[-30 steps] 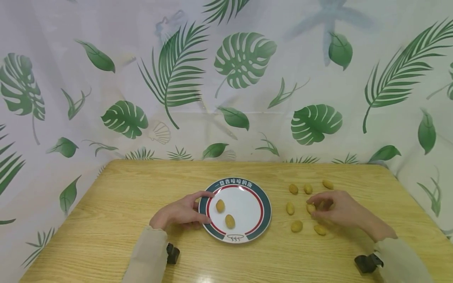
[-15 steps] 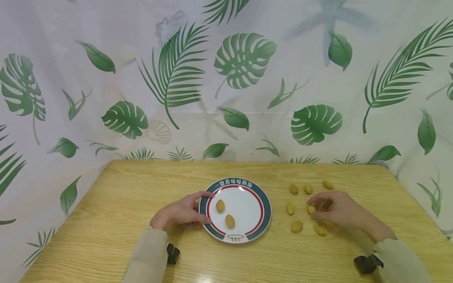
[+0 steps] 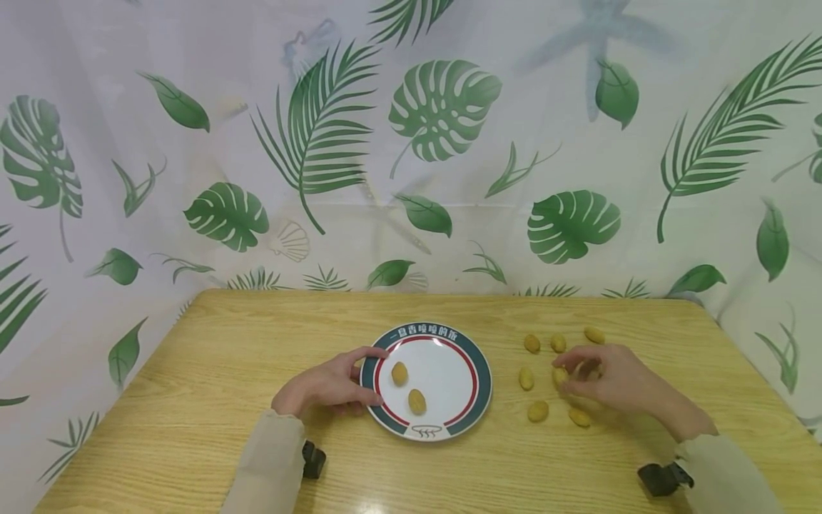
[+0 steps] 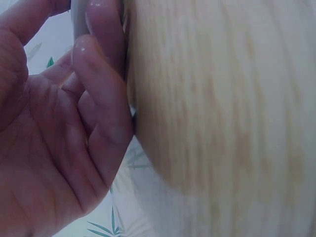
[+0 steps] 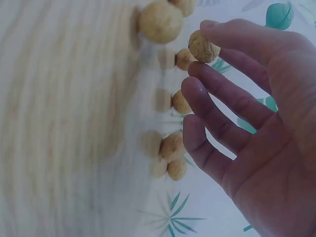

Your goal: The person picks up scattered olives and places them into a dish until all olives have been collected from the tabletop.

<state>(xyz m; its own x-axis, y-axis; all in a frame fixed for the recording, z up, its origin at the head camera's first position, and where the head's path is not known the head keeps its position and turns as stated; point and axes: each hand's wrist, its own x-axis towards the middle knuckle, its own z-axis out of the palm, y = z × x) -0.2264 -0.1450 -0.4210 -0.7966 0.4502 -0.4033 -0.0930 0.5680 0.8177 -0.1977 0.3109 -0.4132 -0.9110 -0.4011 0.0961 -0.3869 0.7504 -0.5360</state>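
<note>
We note the right hand (image 3: 609, 375), thumb and finger pinching one wrinkled yellow-brown nut (image 5: 203, 47) at three o'clock from the plate (image 3: 446, 378), has just edged plateward, so that nut seems freshly lifted, left hand (image 3: 334, 382) pinching the rim at nine.

Pinched yellow piece (image 3: 559, 377) slightly higher now

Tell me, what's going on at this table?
A person is handling small yellowish-brown oval pieces and a plate. The left hand grips the left edge of the white, dark-rimmed plate, where two pieces lie. The right hand pinches a third piece, while six others lie on the wooden table.
</note>
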